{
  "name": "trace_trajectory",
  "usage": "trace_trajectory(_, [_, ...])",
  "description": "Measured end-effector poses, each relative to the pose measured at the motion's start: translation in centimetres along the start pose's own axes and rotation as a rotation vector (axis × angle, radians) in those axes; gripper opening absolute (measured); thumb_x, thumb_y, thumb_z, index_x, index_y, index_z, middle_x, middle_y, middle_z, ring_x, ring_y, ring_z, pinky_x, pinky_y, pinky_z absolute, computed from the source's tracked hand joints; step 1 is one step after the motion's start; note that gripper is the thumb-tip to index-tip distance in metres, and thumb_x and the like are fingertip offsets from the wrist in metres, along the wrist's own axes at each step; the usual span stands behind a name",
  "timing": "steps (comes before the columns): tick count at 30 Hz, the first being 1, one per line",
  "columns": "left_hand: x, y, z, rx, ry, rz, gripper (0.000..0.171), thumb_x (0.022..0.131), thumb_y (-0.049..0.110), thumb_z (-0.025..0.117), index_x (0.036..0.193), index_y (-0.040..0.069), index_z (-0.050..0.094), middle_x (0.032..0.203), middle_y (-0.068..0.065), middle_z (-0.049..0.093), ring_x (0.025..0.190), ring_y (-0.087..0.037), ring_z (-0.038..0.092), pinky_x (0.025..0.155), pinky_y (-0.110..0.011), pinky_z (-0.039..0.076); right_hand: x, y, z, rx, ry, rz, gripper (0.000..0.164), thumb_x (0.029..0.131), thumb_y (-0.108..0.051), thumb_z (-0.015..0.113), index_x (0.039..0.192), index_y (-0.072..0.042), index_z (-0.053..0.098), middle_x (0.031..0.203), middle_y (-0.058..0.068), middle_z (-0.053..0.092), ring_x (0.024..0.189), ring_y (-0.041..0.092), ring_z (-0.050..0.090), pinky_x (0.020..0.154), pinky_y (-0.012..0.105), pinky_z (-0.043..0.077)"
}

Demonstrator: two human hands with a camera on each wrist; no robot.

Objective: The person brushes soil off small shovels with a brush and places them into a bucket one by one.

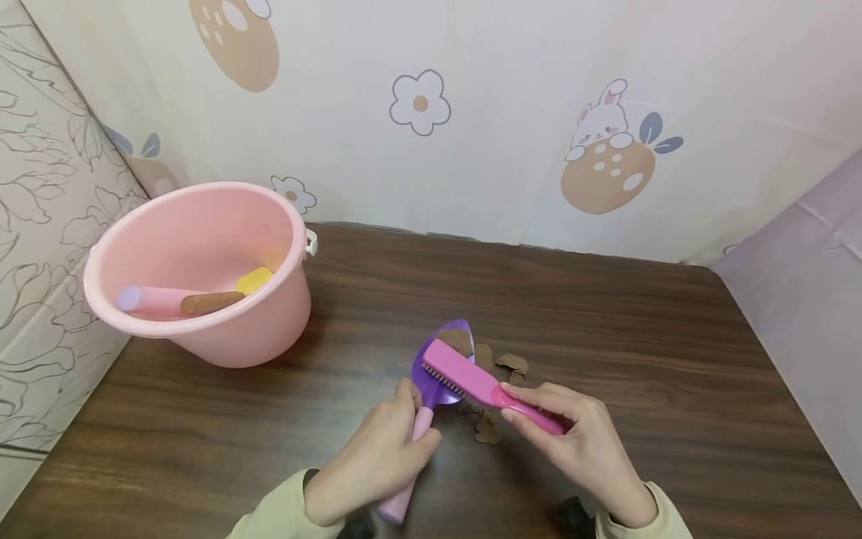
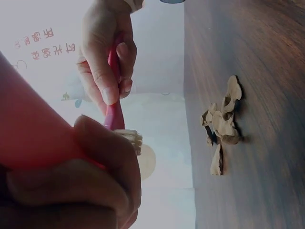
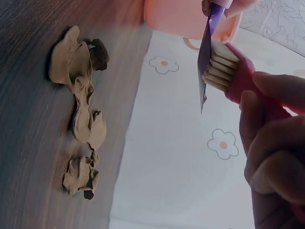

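My left hand (image 1: 367,457) grips the pink handle of a small shovel (image 1: 420,378) with a purple blade, held over the table. A piece of brown clay (image 1: 456,341) shows on the blade. In my right hand (image 1: 582,430) is a pink brush (image 1: 468,372), pinched by its handle between thumb and fingers. Its pale bristles (image 3: 220,71) press against the purple blade in the right wrist view. Below, several torn flat clay pieces (image 3: 81,124) lie in a loose row on the wood. The left wrist view shows these clay pieces (image 2: 225,125) apart from both tools.
A pink bucket (image 1: 276,314) stands at the left of the dark wooden table (image 1: 606,322). Inside it are a pink-and-lilac cylinder (image 1: 158,299), a brown stick-like piece (image 1: 212,302) and something yellow (image 1: 254,280). A patterned cloth (image 1: 498,150) hangs behind the table.
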State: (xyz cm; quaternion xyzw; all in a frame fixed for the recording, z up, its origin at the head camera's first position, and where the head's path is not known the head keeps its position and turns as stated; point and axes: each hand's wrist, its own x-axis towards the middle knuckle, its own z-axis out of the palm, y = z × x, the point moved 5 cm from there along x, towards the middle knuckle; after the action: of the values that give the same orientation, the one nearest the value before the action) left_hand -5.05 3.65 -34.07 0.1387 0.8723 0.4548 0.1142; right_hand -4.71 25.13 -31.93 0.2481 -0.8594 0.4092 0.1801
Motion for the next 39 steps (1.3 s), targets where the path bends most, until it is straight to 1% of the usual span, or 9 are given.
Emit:
trace_trajectory(5, [0.0,0.0,0.0,0.008,0.007,0.006,0.022,0.08,0.013,0.059,0.093,0.007,0.042,0.066,-0.001,0.046,0.056,-0.009,0.046,0.047,-0.023,0.039,0.1,-0.3,-0.1,-0.051,-0.007,0.027,0.039,0.065,0.001,0.083,0.101,-0.01,0.075,0.064,-0.017,0.049,0.055,-0.006,0.028,0.046,0.009,0.026])
trace_trajectory(8, [0.0,-0.1,-0.1,0.005,-0.001,0.006,0.022,0.08,0.013,0.058,0.093,0.007,0.042,0.066,-0.001,0.045,0.055,-0.009,0.046,0.047,-0.023,0.04,0.2,-0.5,-0.2,-0.076,0.014,0.017,0.039,0.065,0.0,0.083,0.102,-0.01,0.075,0.063,-0.015,0.047,0.056,-0.006,0.027,0.046,0.009,0.025])
trace_trajectory(15, [-0.1,-0.3,-0.3,-0.055,-0.033,-0.017,0.023,0.082,0.013,0.059,0.096,0.006,0.042,0.069,-0.003,0.047,0.055,-0.01,0.048,0.046,-0.025,0.042,0.5,-0.5,-0.6,-0.114,0.077,0.012,0.04,0.064,0.001,0.083,0.102,-0.01,0.075,0.069,-0.011,0.059,0.056,-0.003,0.034,0.049,0.01,0.026])
trace_trajectory(25, [-0.2,-0.3,-0.5,-0.048,-0.03,-0.038,0.022,0.081,0.014,0.058,0.095,0.007,0.042,0.069,-0.004,0.048,0.056,-0.011,0.049,0.047,-0.025,0.043,0.7,-0.1,-0.8,-0.15,0.123,-0.005,0.043,0.063,0.003,0.083,0.103,-0.01,0.075,0.076,-0.007,0.068,0.059,-0.004,0.04,0.05,0.011,0.03])
trace_trajectory(29, [-0.2,-0.4,-0.5,-0.043,-0.026,-0.039,0.021,0.081,0.014,0.058,0.094,0.008,0.042,0.069,-0.003,0.048,0.056,-0.011,0.049,0.048,-0.025,0.042,0.7,0.3,-0.9,-0.165,0.103,0.044,0.04,0.065,0.0,0.083,0.103,-0.01,0.075,0.076,-0.006,0.068,0.06,-0.004,0.041,0.049,0.012,0.03])
trace_trajectory(31, [-0.3,-0.4,-0.5,-0.046,-0.028,-0.039,0.022,0.081,0.014,0.058,0.095,0.007,0.042,0.069,-0.003,0.048,0.057,-0.011,0.049,0.048,-0.025,0.042,0.8,0.5,-1.0,-0.181,0.113,0.045,0.037,0.067,-0.003,0.083,0.102,-0.009,0.075,0.074,-0.007,0.066,0.058,-0.003,0.039,0.049,0.012,0.029])
trace_trajectory(33, [-0.4,-0.4,-0.6,-0.046,-0.033,-0.028,0.022,0.081,0.013,0.059,0.095,0.007,0.042,0.069,-0.003,0.047,0.057,-0.01,0.048,0.048,-0.025,0.042,0.9,0.9,-1.3,-0.233,0.147,0.044,0.034,0.067,-0.003,0.083,0.1,-0.007,0.075,0.074,-0.003,0.066,0.057,-0.003,0.04,0.048,0.012,0.031])
trace_trajectory(37, [-0.7,-0.2,-0.9,-0.058,-0.041,-0.02,0.024,0.081,0.013,0.058,0.098,0.007,0.042,0.068,-0.002,0.047,0.054,-0.009,0.048,0.045,-0.025,0.042,0.9,2.1,-2.8,-0.325,0.251,0.119,0.033,0.066,0.002,0.082,0.098,-0.005,0.074,0.071,0.005,0.067,0.054,-0.006,0.041,0.045,0.013,0.032])
trace_trajectory(39, [-0.8,-0.1,-1.1,-0.063,-0.034,-0.023,0.025,0.081,0.013,0.058,0.099,0.007,0.041,0.066,-0.003,0.048,0.052,-0.01,0.048,0.043,-0.025,0.042,0.9,2.3,-3.3,-0.309,0.268,0.159,0.034,0.067,0.003,0.081,0.099,-0.007,0.074,0.07,0.005,0.067,0.054,-0.007,0.043,0.045,0.013,0.033])
